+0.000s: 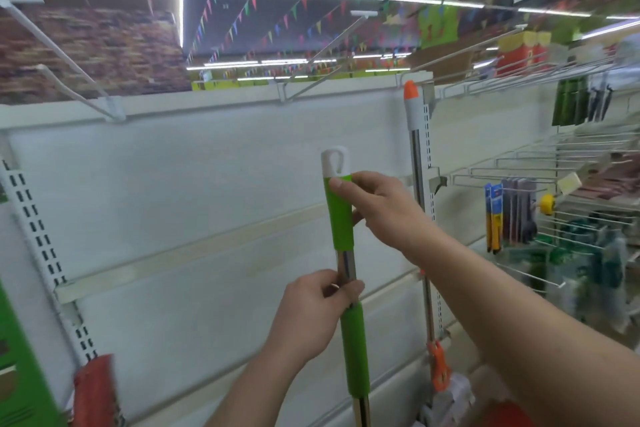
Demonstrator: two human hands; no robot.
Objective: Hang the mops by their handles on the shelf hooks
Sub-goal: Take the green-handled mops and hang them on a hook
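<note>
I hold a mop handle (341,218) upright in front of the white shelf back panel (207,166). It has green grips, a bare metal section and a white hook cap (335,161) on top. My right hand (377,208) grips the upper green sleeve just under the cap. My left hand (318,312) is wrapped around the metal section lower down. Long white shelf hooks (322,69) stick out from the top rail above the cap. A second mop with an orange tip (414,104) stands against the upright to the right.
Another long hook (59,55) juts out at the upper left. Wire shelves and pegs with hanging packaged goods (512,215) fill the right side. A red item (95,388) and a green panel (17,364) are at the lower left. An orange mop clamp (438,367) sits low right.
</note>
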